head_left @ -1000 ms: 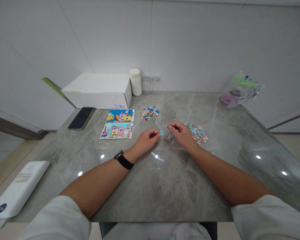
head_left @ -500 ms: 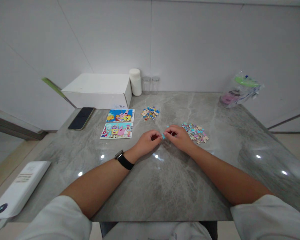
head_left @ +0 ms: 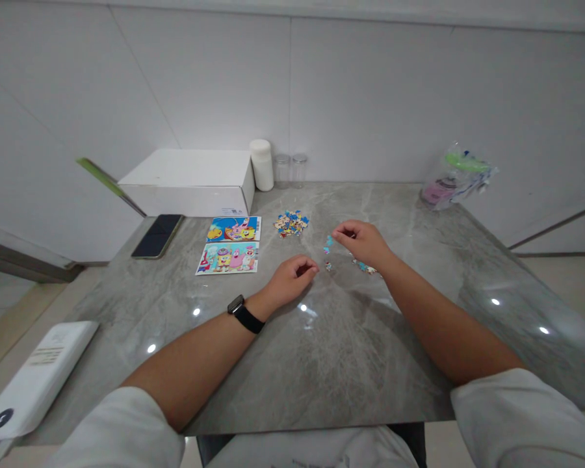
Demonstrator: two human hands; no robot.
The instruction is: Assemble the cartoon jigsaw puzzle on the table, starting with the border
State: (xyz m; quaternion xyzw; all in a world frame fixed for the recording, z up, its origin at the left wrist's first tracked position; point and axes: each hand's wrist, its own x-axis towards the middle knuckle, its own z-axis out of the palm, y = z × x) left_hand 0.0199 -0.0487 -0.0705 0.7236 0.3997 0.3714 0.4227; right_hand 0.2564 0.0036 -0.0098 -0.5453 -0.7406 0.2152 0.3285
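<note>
My right hand (head_left: 365, 244) is closed in a pinch at a light-blue jigsaw piece (head_left: 330, 240). Just below its fingertips another small blue piece (head_left: 327, 250) lies on the table. My left hand (head_left: 292, 279), with a black watch on the wrist, rests nearby with thumb and fingers together; whatever may be between them is hidden. A small dark-and-pale jigsaw piece (head_left: 328, 266) lies just right of its fingertips. Behind my right hand a pile of jigsaw pieces (head_left: 364, 267) is mostly covered. Farther back sits a second pile of blue and yellow pieces (head_left: 291, 223).
Two cartoon picture cards (head_left: 228, 259) lie left of my hands, beside a phone (head_left: 157, 236). Behind stand a white box (head_left: 185, 195), a white bottle (head_left: 262, 166) and two glass jars (head_left: 299, 172). A bagged cup (head_left: 448, 182) is back right; a white device (head_left: 43, 374) is front left.
My right hand has moved away from my left, up and slightly right, now covering most of the right pile. The small pieces between the hands have come into view. My left hand has barely moved.
</note>
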